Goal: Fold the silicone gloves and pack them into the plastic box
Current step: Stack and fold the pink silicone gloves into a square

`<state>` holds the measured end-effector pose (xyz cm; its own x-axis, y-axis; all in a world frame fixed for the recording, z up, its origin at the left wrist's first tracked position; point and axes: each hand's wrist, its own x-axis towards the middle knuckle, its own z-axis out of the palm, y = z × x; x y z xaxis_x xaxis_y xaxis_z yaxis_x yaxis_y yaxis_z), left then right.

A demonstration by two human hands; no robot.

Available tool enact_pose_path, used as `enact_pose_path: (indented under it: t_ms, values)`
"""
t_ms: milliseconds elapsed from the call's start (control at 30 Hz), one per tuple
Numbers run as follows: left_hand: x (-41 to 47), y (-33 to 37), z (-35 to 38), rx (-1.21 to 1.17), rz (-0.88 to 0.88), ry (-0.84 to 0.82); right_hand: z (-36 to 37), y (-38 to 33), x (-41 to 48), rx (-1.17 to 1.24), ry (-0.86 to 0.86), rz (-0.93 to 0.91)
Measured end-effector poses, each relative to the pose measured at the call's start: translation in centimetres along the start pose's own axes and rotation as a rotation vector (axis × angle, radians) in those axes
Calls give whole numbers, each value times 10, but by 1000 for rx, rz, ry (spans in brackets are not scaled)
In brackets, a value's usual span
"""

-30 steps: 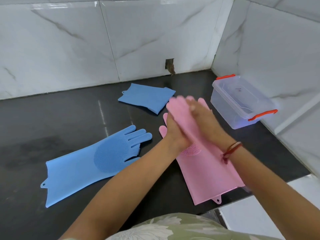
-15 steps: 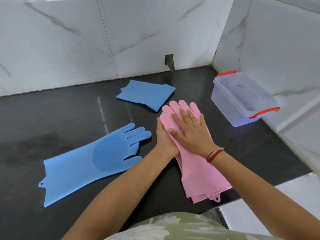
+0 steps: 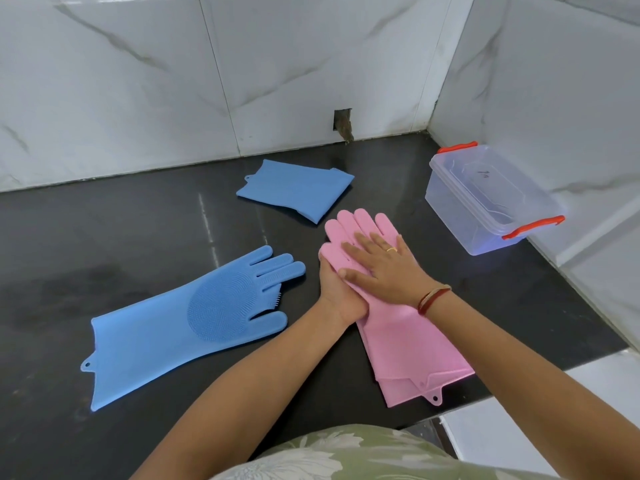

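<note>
Pink gloves [image 3: 408, 344] overhang black counter [image 3: 104, 237] edge.

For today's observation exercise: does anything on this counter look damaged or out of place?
Yes: the wall tile behind the counter has a rough rectangular hole with brown debris. The gloves and lidded plastic box look orderly.

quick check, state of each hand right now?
Left hand: at the left edge of the pink gloves, mostly hidden under the right; grip cannot be told.
Right hand: open, flat, pressing down on the pink gloves.
</note>
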<state>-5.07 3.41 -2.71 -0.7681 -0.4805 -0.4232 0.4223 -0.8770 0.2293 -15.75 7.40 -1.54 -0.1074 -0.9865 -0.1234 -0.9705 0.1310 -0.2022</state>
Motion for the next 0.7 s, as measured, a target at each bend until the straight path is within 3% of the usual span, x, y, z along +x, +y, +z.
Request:
enact_pose_path:
  t_ms: [400, 533, 633, 700]
  values:
    - [-24, 16, 16, 156, -82, 133, 17, -5, -1, 150, 3, 51]
    - [-36, 28, 1, 632, -30, 265, 25, -11, -4, 70, 82, 65]
    - [-40, 32, -5, 1054, 149, 339, 25, -13, -6, 64, 115, 47]
    - [-38, 37, -8, 1238, 272, 334, 20, -13, -8, 205, 196, 34]
